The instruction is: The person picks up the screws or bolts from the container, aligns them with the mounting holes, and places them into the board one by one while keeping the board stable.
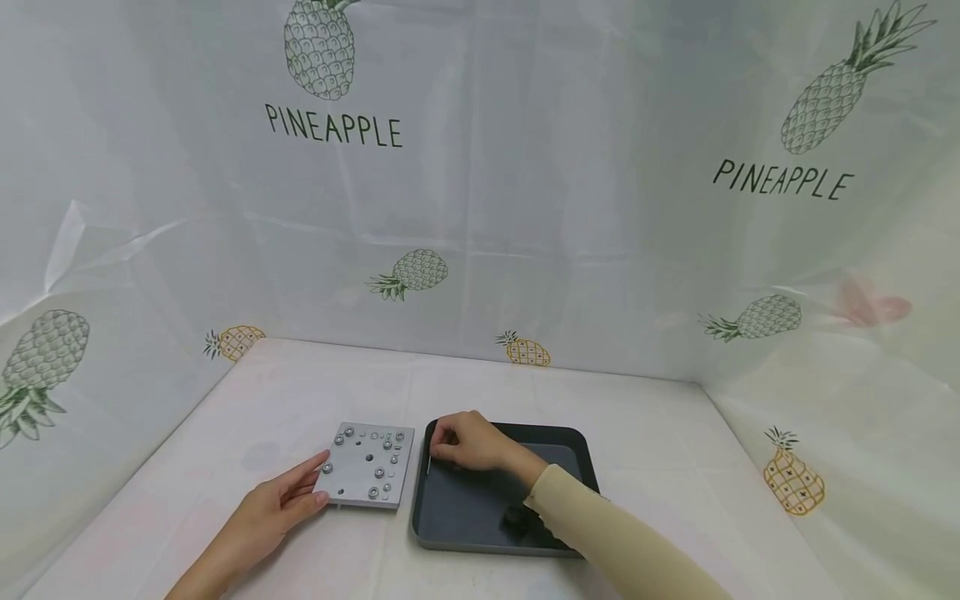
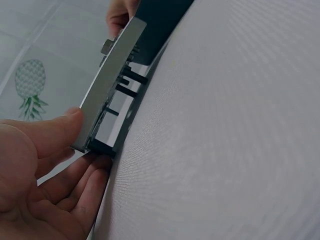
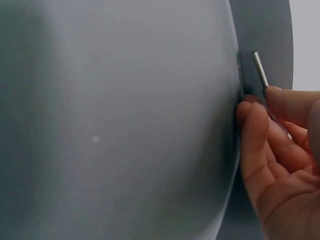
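A square silver metal plate (image 1: 351, 479), set with several socket-head screws and small blocks, sits left of the dark tray (image 1: 465, 525). My left hand (image 1: 266, 512) grips its left edge, thumb on the near side. In the left wrist view the plate (image 2: 107, 82) is seen edge-on, with dark screw shanks (image 2: 126, 91) sticking out below it. Over the tray's left side, my right hand (image 1: 472, 442) pinches a thin silver metal rod (image 3: 260, 70) between thumb and fingers. One end of the rod pokes out past the thumb; its middle is hidden by the fingers.
A small black object (image 1: 516, 518) lies in the tray near the right forearm. The tray's raised rim runs close to the plate's right side. White pineapple-print sheeting (image 1: 585, 250) hangs behind and at both sides of the white-covered table (image 1: 300, 392).
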Demonstrator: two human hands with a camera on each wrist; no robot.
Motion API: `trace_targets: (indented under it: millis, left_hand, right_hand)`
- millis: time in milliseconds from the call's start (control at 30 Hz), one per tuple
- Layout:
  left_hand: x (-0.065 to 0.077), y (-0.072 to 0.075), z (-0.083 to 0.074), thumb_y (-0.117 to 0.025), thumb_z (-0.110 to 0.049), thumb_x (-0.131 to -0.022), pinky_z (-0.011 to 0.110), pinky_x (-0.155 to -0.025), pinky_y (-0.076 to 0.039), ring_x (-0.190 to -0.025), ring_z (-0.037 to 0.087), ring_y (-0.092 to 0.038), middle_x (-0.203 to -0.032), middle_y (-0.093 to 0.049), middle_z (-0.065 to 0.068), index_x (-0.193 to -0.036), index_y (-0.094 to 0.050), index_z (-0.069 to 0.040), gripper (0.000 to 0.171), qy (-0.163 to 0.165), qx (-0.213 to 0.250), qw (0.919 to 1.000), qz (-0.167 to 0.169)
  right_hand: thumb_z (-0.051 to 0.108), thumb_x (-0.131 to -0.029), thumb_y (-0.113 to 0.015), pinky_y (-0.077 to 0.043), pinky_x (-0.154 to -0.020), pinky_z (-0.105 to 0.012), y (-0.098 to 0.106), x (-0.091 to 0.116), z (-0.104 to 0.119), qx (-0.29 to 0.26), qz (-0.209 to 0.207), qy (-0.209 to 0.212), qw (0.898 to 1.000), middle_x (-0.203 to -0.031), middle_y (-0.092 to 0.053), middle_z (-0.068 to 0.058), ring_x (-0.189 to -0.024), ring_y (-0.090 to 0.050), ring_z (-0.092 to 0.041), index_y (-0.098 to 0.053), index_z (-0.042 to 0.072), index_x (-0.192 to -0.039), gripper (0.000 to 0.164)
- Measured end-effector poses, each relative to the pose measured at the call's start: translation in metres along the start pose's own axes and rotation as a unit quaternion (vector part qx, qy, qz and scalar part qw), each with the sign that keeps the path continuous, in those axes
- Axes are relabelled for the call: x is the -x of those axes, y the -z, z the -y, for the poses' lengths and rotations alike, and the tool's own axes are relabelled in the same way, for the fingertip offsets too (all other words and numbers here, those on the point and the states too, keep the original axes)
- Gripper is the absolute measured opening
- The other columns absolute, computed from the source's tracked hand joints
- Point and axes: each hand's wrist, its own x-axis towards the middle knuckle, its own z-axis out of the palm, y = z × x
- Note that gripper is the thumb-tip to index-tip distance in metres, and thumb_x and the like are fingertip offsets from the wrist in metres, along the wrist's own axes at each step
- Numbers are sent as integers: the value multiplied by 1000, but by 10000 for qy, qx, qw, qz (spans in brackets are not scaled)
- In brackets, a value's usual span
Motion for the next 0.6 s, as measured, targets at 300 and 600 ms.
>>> trace_targets:
  millis: [300, 600]
  left_hand:
    - [-1, -1, 2, -77, -41, -98, 34, -104, -58, -137, 35, -61, -154, -56, 23, -162, -46, -14, 77, -36, 44, 10000, 14]
    - [-1, 0, 1, -77, -43, -98, 34, -104, -58, -137, 33, -61, -154, -57, 21, -163, -46, -15, 77, 57, 35, 10000, -8]
  right_hand:
    - [12, -100, -75, -56, -58, -19, -2, -2, -4, -333, -47, -20, 9994, -76, -74, 8, -63, -67, -3, -74, 17, -90, 12]
    - [12, -96, -80, -54, -61, -18, -3, -1, -6, -712, -48, -217, 9972, -81, -77, 8, -69, -67, -4, -80, 18, -95, 6]
